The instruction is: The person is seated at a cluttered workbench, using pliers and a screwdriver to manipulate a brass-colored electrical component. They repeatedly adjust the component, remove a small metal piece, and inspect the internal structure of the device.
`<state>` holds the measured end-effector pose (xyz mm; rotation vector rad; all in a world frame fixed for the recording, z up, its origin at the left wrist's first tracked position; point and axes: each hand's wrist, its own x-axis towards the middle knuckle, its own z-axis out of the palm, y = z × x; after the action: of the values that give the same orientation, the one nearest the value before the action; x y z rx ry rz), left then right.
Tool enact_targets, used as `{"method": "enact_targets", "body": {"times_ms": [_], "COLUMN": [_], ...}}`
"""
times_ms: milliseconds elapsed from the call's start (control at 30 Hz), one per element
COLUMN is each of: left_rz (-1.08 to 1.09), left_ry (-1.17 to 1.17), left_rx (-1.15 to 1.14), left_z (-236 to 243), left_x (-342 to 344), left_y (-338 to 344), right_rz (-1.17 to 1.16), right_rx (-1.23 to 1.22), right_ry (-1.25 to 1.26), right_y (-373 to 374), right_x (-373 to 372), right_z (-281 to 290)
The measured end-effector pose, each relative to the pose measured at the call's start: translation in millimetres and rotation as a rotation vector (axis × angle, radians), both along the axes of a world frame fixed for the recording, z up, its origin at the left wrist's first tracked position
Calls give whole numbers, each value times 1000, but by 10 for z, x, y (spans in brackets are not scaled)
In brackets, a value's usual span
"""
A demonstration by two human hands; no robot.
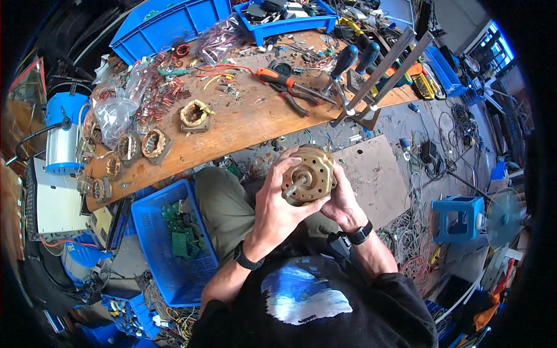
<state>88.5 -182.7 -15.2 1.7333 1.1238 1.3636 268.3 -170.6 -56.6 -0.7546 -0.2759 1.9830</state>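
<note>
Between my two hands, above my lap, I hold a round brass-coloured electric motor [316,168] with holes around its end plate and a shaft poking out toward me. My left hand [278,194] wraps its left side, with the thumb along the lower edge. Around the right side curls my right hand [343,200], its fingers partly hidden behind the housing. On the bench just beyond lie an orange-handled screwdriver [296,84], pliers [295,100] and an upright metal puller-like frame [380,72] beside blue-handled tools [346,58].
Several motor stators [155,144] and heaps of copper wire [165,95] lie on the wooden bench [232,136]. A blue crate [168,255] with green circuit boards stands at my left. Tangled cables [406,232], a blue stool [458,217] and a fan [503,216] are to the right.
</note>
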Motion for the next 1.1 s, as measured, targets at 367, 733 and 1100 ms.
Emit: {"method": "enact_targets", "body": {"times_ms": [367, 733, 1100], "left_rz": [-97, -244, -315], "left_ry": [-492, -1014, -1018], "left_rx": [-69, -587, -605], "left_z": [-314, -400, -502], "left_x": [-31, -38, -58], "left_y": [-82, -184, -266], "right_rz": [-67, -146, -101], "right_rx": [312, 777, 947], "right_ry": [-235, -850, -1059], "right_y": [-31, -115, -166], "right_x": [-2, -57, 34], "right_z": [312, 715, 646]}}
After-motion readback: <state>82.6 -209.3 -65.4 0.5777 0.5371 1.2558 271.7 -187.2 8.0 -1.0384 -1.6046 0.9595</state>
